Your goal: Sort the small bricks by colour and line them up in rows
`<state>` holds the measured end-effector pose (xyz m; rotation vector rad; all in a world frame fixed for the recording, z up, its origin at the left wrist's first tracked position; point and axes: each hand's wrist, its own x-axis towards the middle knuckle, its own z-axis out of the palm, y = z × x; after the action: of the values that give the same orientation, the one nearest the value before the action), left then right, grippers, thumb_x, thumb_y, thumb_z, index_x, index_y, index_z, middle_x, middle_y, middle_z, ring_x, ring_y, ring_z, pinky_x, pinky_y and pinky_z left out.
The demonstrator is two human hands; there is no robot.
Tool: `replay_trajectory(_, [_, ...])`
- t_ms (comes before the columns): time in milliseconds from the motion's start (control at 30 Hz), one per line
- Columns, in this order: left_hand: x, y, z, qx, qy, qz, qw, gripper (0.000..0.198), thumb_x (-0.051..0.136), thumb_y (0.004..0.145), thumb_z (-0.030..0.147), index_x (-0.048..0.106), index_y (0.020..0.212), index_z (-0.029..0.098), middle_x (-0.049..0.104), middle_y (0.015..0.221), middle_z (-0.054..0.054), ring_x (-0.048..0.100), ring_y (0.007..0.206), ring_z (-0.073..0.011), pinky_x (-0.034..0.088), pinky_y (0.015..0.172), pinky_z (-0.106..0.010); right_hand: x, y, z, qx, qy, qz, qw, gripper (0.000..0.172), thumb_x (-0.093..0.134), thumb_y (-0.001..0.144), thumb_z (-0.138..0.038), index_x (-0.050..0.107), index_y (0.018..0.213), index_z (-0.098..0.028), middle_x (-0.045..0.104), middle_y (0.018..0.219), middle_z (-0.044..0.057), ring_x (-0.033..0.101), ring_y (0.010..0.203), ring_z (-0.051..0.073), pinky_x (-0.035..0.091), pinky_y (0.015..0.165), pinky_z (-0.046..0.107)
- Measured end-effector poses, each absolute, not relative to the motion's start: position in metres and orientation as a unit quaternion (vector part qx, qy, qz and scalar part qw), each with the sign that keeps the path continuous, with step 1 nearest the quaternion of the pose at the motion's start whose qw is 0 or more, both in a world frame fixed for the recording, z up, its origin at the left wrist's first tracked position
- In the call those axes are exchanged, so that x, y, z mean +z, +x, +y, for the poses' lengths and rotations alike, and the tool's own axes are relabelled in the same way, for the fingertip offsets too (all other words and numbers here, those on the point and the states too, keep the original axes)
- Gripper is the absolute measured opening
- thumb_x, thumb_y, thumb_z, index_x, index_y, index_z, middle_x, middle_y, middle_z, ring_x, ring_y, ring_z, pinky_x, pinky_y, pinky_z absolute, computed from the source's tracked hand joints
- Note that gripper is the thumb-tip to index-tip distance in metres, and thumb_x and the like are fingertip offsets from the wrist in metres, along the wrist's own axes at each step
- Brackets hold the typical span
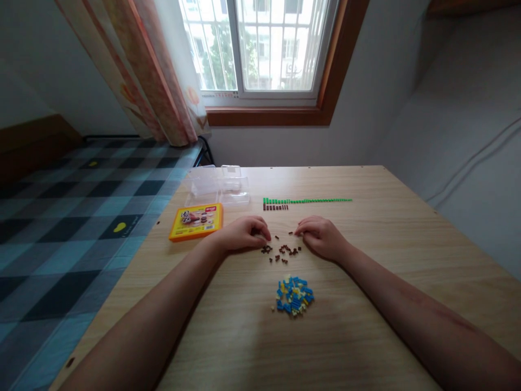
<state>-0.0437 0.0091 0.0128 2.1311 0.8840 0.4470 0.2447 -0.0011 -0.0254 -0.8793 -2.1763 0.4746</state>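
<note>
Small brown toy bricks (284,249) lie loosely scattered on the table between my hands. My left hand (247,232) rests at their left edge, fingers bent and a gap showing between thumb and forefinger; I see nothing held in it. Across from it, my right hand (321,234) lies with its fingers reaching left, their tips close beside a single brown brick (290,233). Beyond the hands runs a long row of green bricks (309,201), with a shorter row of brown bricks (275,207) just below its left end. Nearer me is a mixed heap of blue and yellow bricks (295,296).
A yellow-orange box (196,221) with a printed lid lies left of my left hand. Clear plastic trays (220,185) stand behind it at the table's far left corner. The wooden table (391,260) meets a bed (81,233) on the left and a window wall behind.
</note>
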Motion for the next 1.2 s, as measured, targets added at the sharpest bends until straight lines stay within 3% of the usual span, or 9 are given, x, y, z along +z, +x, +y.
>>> replay_trajectory(567, [0.024, -0.042, 0.006, 0.101, 0.875, 0.317, 0.351, 0.014, 0.074, 0.074, 0.021, 0.081, 0.085, 0.026, 0.067, 0.095, -0.003, 0.062, 0.091, -0.0180, 0.048, 0.090, -0.032, -0.024, 0.247, -0.002, 0.207, -0.350, -0.837, 0.366, 0.031, 0.053, 0.072, -0.002, 0.076, 0.078, -0.022, 0.076, 0.085, 0.004, 0.069, 0.083, 0.021, 0.054, 0.081, 0.036])
replay_trajectory(700, [0.024, -0.041, 0.005, 0.100, 0.878, 0.320, 0.341, 0.012, 0.072, 0.075, 0.021, 0.079, 0.083, 0.024, 0.067, 0.094, -0.003, 0.062, 0.091, -0.0183, 0.047, 0.090, -0.032, -0.014, 0.250, -0.008, 0.223, -0.323, -0.856, 0.337, 0.027, 0.057, 0.072, -0.004, 0.076, 0.080, -0.022, 0.074, 0.081, 0.004, 0.067, 0.077, 0.020, 0.053, 0.077, 0.034])
replay_trajectory(900, [0.025, -0.039, 0.003, 0.099, 0.881, 0.327, 0.327, 0.010, 0.069, 0.075, 0.017, 0.076, 0.079, 0.021, 0.067, 0.095, -0.004, 0.061, 0.088, -0.0173, 0.048, 0.086, -0.030, -0.001, 0.251, -0.015, 0.213, -0.261, -0.898, 0.283, 0.017, 0.066, 0.078, -0.013, 0.076, 0.086, -0.024, 0.075, 0.086, 0.004, 0.067, 0.081, 0.020, 0.051, 0.085, 0.038])
replay_trajectory(1100, [0.023, -0.042, 0.005, 0.122, 0.867, 0.312, 0.370, 0.007, 0.067, 0.079, 0.023, 0.073, 0.080, 0.020, 0.067, 0.096, -0.005, 0.062, 0.091, -0.0180, 0.049, 0.088, -0.031, -0.004, 0.254, -0.010, 0.214, -0.246, -0.907, 0.267, 0.015, 0.070, 0.080, -0.016, 0.077, 0.090, -0.024, 0.074, 0.088, 0.004, 0.066, 0.081, 0.019, 0.050, 0.081, 0.036])
replay_trajectory(1200, [0.018, -0.044, 0.005, 0.145, 0.819, 0.338, 0.441, 0.011, 0.063, 0.084, 0.028, 0.068, 0.087, 0.019, 0.069, 0.090, -0.005, 0.062, 0.082, -0.0162, 0.050, 0.075, -0.029, -0.005, 0.255, -0.009, 0.209, -0.246, -0.908, 0.266, 0.015, 0.071, 0.081, -0.018, 0.078, 0.092, -0.024, 0.074, 0.088, 0.005, 0.065, 0.082, 0.019, 0.050, 0.079, 0.035])
